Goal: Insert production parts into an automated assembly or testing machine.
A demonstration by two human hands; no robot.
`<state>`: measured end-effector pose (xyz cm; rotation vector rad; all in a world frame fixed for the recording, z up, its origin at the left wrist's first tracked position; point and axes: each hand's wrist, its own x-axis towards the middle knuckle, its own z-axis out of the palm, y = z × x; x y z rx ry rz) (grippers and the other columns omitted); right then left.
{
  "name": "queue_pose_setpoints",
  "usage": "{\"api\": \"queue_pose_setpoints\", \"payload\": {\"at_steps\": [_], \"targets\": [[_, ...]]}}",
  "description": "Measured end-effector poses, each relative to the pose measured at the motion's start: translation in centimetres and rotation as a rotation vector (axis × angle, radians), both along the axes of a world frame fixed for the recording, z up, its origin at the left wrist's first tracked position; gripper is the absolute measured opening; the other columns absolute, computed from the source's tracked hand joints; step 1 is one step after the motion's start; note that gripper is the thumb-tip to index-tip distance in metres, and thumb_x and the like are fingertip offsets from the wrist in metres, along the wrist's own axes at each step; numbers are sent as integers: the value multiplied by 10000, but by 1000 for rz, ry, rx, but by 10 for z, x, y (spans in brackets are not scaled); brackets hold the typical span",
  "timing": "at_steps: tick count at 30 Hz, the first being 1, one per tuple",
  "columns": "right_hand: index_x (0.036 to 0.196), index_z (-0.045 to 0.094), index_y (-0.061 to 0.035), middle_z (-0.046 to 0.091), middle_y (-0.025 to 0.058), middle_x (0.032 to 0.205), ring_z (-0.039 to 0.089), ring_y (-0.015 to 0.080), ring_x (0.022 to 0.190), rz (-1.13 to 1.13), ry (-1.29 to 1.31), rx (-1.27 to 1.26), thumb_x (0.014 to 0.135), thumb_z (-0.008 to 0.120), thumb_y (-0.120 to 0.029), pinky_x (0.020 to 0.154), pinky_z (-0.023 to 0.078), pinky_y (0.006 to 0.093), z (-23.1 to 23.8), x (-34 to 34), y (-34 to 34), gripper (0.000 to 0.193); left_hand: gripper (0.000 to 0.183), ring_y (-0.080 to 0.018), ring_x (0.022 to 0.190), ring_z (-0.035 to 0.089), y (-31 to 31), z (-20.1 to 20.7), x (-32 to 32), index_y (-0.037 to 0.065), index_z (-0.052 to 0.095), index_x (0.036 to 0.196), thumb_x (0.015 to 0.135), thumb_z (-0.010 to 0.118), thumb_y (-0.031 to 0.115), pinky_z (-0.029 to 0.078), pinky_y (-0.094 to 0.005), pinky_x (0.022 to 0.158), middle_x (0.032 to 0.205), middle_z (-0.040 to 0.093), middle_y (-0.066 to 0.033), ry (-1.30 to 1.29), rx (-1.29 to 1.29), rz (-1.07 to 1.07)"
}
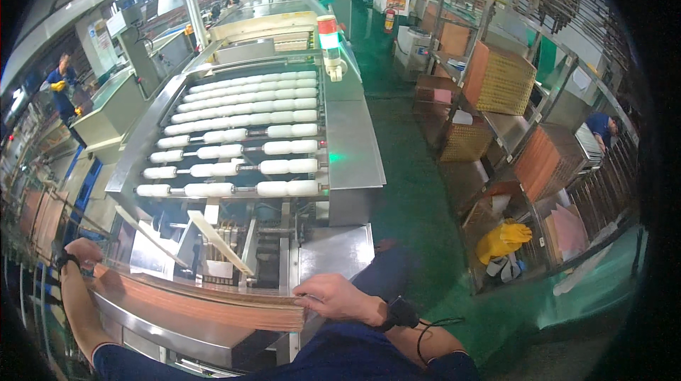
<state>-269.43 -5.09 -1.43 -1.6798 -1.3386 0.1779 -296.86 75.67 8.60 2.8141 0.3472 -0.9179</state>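
A stack of thin copper-coloured boards [206, 303] lies crosswise in front of me at the end of a roller conveyor [248, 150]. At the stack's right end, my right hand [340, 297] grips the edge with its thumb and fingers. My left hand [84, 252] is closed at the left end, its fingers partly hidden against the boards. Just past the stack, pale angled guide bars [221, 243] slope below the first white rollers.
A signal lamp [328, 35] rises over the conveyor's right side. Along the right, metal racks [489, 182] hold copper-coloured boards and yellow gloves [505, 241] over a green floor [404, 168]. Two people work farther off, one on the left [62, 94], one behind the racks [601, 128].
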Motion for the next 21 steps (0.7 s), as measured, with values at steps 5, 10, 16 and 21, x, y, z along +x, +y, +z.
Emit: {"api": "queue_pose_setpoints", "payload": {"at_steps": [5,10,16,21], "targets": [[1055,692,-28,705,145,939,679,326,869,12,-44,3,927,685,-204,754,538,410,-9,54,18,217,335,-315,902,694,4,3,53,168,710,997,680,800,226,574,-429,780,1017,711,-53,49,154,-273],[1063,690,-26,701,149,932,676,334,877,29,3,-6,936,672,-215,767,538,416,-13,51,21,228,331,-313,893,692,7,3,49,171,710,1000,686,797,230,571,-428,767,1005,710,-54,107,263,-441],[1048,697,-21,710,150,967,683,335,898,2,10,-24,918,697,-209,786,546,411,2,29,8,229,308,-301,872,691,-2,5,53,167,703,987,696,789,222,567,-414,742,950,710,-52,150,372,-787],[1034,705,-23,720,145,976,692,326,885,6,-6,22,884,741,-204,770,553,401,3,26,7,238,260,-302,850,692,-4,9,16,136,671,959,721,770,171,571,-382,716,926,705,-68,-67,-96,657]]}}
